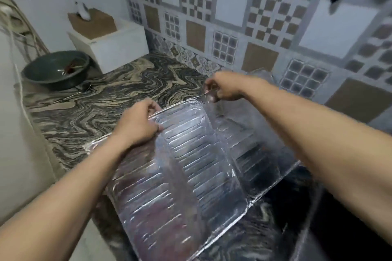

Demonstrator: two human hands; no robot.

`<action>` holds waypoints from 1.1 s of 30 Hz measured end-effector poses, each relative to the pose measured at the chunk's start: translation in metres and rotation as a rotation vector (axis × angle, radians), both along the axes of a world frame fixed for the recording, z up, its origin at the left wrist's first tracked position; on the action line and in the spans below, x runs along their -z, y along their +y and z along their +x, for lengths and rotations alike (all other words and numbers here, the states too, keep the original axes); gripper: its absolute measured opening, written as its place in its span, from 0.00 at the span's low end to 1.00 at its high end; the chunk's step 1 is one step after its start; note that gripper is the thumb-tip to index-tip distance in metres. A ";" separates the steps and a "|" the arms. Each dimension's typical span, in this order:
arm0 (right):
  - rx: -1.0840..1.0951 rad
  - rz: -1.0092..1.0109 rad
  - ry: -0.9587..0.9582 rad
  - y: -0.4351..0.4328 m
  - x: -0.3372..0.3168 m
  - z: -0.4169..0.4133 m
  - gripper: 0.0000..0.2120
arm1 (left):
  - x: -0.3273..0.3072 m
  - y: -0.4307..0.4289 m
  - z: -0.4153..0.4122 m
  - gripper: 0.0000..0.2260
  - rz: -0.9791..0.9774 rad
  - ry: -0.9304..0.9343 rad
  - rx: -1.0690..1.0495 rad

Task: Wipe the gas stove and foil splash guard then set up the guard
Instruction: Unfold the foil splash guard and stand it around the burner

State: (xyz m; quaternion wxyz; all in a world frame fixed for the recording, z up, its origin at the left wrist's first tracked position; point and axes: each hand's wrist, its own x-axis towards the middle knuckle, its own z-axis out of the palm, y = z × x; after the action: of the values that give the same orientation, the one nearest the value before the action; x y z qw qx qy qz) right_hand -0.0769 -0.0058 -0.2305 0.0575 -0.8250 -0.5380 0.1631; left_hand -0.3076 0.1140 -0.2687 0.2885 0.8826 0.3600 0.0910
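A tabletop (118,99) with dark and pale swirls is seen. A green bowl (56,70) and a white box (110,46) are set on it at the back. A shiny foil guard (191,165) is laid on it in front.

One cam only, worn on the person's head, so no second view to share anything w/. It looks forward and steeply down over a marble-pattern countertop (110,99), both bare forearms running in from the bottom corners. Wide-angle lens: edges bend, the patterned tile wall (244,12) leans across the top right. Close range; the foil splash guard (191,165) fills the lower centre, the left hand (137,123) and right hand (224,87) sit mid-frame. Facing slightly left: a dark bowl (56,69) and a white box (114,42) sit far off at upper left. Picture's a bit blurred.
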 end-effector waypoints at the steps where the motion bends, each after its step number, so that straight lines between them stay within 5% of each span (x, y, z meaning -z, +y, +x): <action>1: 0.000 0.020 -0.006 -0.006 -0.017 0.001 0.12 | -0.014 -0.001 0.002 0.18 0.049 -0.044 0.023; 5: 0.005 0.115 0.067 -0.034 -0.078 -0.005 0.15 | -0.063 -0.008 0.011 0.14 0.215 -0.163 0.087; 13: 0.151 0.268 -0.026 -0.099 -0.131 -0.014 0.04 | -0.112 -0.024 0.035 0.12 0.358 -0.328 0.263; 26: 0.400 0.329 -0.185 -0.130 -0.097 -0.011 0.06 | -0.095 -0.037 0.072 0.23 0.732 -0.412 0.599; 33: 0.481 0.338 -0.149 -0.129 -0.098 -0.007 0.06 | -0.099 -0.041 0.087 0.25 0.896 -0.415 0.594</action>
State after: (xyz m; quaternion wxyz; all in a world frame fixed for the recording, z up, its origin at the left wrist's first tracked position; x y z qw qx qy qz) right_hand -0.0838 -0.1344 -0.1327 0.1912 -0.9171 -0.3496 -0.0081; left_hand -0.2201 0.0733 -0.1699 -0.0357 0.9455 -0.0412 0.3211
